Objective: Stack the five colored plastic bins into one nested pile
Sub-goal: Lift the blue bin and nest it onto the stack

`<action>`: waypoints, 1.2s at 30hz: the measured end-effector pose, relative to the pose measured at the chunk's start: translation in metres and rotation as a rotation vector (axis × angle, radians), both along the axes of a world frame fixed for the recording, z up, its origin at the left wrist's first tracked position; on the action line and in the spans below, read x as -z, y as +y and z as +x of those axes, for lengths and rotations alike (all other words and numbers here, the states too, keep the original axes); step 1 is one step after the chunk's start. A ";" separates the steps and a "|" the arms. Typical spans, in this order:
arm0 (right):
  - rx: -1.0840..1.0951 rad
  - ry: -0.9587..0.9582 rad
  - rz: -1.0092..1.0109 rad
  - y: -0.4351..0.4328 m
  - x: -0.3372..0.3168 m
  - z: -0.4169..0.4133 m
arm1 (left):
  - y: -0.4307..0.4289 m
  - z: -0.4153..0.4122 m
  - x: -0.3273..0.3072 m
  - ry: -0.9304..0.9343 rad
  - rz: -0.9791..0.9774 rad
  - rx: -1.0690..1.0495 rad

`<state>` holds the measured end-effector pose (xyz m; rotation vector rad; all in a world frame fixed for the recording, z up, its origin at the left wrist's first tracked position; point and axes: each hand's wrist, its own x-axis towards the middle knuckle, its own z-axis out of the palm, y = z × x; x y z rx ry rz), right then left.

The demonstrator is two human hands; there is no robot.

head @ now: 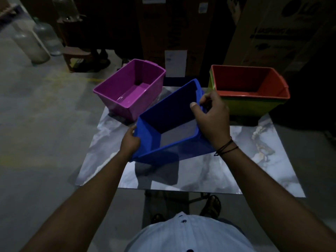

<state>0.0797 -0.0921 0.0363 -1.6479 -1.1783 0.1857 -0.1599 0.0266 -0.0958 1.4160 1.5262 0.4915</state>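
Together, our fingers were clamped on the rectangular blue plastic bin (169, 124). Our right hand (211, 117) pinched its right long rim, thumb hooked inside the wall and the other fingers wrapped outside. Our left hand (130, 140) gripped the near-left corner, fingers curled under the rim. The bin hung tilted just above the marbled grey tabletop (254, 160), its open mouth turned toward us and its long axis running from near-left to far-right.

From the blue bin, the red plastic bin (254, 82) sat to the far right, near our right hand, and was already nested in a yellow-green plastic bin (245, 106); a thin darker green edge between the two suggested a third bin, though we could not be sure. The magenta plastic bin (129, 88) stood alone to the far left of the blue bin, close by but apart.

We judged that the coming move hinged on this: the red-topped pile lay rightward, with its long axis running more left to right than the blue bin's, so the blue bin needed levelling and turning to line up before dropping in.
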 end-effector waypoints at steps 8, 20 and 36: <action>0.177 0.025 -0.058 -0.007 -0.021 0.088 | 0.016 0.050 -0.036 -0.191 -0.011 -0.042; 0.324 0.099 0.020 -0.017 -0.042 0.230 | 0.059 0.151 -0.148 -0.471 0.259 0.068; 0.508 -0.094 -0.184 0.011 -0.024 0.396 | 0.063 0.347 -0.159 -0.259 0.461 0.492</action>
